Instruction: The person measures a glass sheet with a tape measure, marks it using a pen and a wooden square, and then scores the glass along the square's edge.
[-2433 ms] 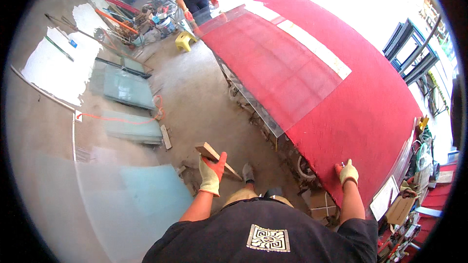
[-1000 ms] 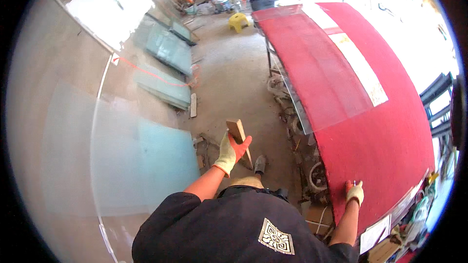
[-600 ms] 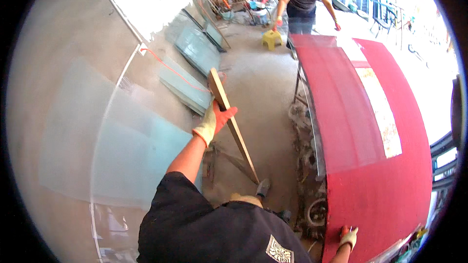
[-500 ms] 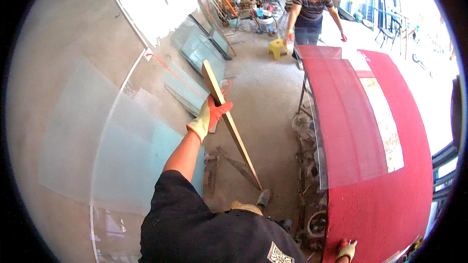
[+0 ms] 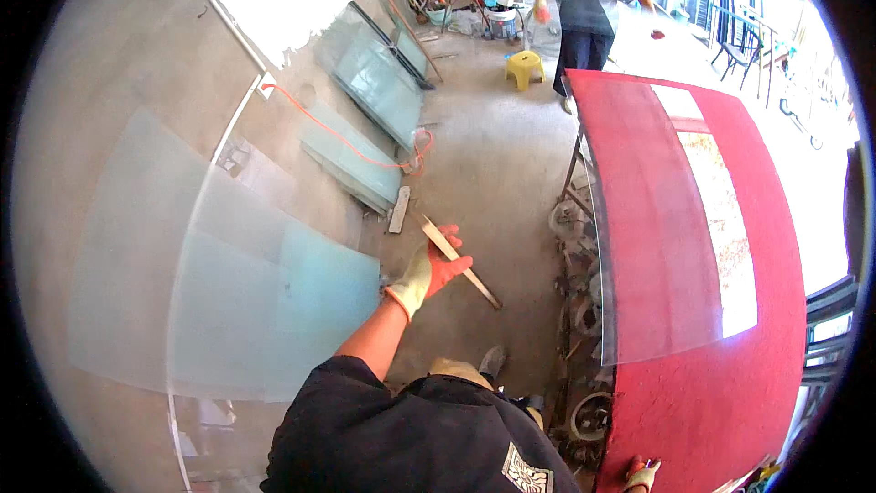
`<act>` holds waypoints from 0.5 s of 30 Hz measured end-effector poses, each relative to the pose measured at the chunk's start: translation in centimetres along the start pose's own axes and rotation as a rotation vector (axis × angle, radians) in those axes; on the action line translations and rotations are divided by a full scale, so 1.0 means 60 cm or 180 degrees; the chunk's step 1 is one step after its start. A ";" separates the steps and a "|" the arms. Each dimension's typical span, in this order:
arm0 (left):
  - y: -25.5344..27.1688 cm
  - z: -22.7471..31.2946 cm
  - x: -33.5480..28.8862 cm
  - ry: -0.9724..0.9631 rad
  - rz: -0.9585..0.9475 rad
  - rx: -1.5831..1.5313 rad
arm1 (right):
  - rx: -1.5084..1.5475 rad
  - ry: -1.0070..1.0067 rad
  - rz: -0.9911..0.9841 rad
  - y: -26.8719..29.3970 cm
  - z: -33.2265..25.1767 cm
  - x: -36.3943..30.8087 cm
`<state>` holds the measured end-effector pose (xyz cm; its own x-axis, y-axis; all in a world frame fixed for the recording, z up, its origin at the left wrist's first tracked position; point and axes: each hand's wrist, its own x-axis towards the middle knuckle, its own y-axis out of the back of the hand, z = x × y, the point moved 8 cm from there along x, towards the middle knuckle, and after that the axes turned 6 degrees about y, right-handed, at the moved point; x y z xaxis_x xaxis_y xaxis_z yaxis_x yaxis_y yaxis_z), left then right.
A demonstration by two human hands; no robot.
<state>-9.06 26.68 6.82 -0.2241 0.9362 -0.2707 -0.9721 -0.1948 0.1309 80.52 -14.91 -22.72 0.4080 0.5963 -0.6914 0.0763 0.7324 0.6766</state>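
Head view, looking down over the wearer's dark shirt. The left hand point(image 5: 431, 271), in a pale glove with an orange palm, was closed around a long wooden slat point(image 5: 459, 258) near the picture's centre; the slat ran from about ten o'clock of the hand, where its upper end showed past the fingers, down toward four o'clock, ending above the concrete floor point(image 5: 493, 173). The right hand point(image 5: 641, 474), gloved likewise, appeared only at the lower rim, at about five o'clock, resting at the near edge of the red-covered table point(image 5: 785, 329); whether its fingers gripped anything could not be told. The two hands were well apart. On the table lay a clear glass sheet point(image 5: 657, 256), its near edge crossing the red cover at about four o'clock, with a pale strip point(image 5: 721, 219) showing along its right side. At nine o'clock, frosted glass panes point(image 5: 228, 292) leaned against the wall, with further greenish panes point(image 5: 374, 73) stacked at eleven o'clock and an orange cord point(image 5: 356, 151) trailing over them. A short wooden block point(image 5: 400, 210) lay on the floor just beyond the slat. At twelve o'clock stood a second person point(image 5: 584, 9) beside a yellow stool point(image 5: 525, 67), at the far end of the table.
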 end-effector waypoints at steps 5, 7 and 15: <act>-0.045 -0.044 -0.023 0.0323 -0.0117 -0.0025 | 0.2283 -0.0150 0.0467 -0.005 0.002 -0.003; -0.056 -0.045 -0.023 0.0266 -0.0153 -0.0074 | 0.4990 -0.0902 0.0655 -0.028 0.021 -0.002; -0.062 -0.070 -0.036 0.0029 -0.0020 0.0448 | 0.5012 -0.0558 0.0993 -0.036 0.025 0.012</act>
<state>-5.27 24.16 2.92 -0.2193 0.9345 -0.2804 -0.9542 -0.1454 0.2615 82.04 -16.53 -24.29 0.6710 0.5259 -0.5227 0.7401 -0.5174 0.4296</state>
